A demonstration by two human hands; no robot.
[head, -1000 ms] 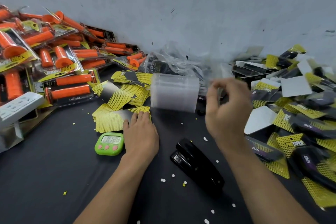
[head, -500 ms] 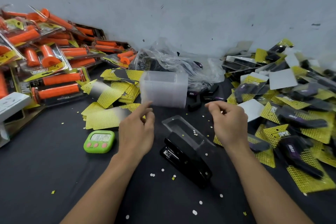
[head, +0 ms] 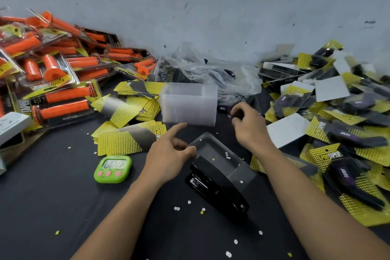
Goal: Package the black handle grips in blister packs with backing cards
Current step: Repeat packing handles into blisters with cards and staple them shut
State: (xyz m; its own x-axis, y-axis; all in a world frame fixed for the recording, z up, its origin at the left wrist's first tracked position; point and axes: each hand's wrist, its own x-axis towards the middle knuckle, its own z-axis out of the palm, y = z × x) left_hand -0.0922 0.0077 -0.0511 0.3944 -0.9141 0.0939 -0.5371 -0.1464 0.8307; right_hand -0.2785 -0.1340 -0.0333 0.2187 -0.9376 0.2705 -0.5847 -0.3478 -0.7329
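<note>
The grip point(head: 237, 114) lies far of centre, right of the blister stack point(head: 188, 104), and the right hand point(head: 251, 129) curls its fingers round it. The blister point(head: 219, 160) lies near, across the stapler point(head: 217, 192); the left hand point(head: 168, 154) meets its left edge, pinching or only touching I cannot tell, and should steady it for loading.

Blister pack point(head: 213, 148) atop stapler point(head: 219, 196), timer point(head: 113, 169) L.
</note>
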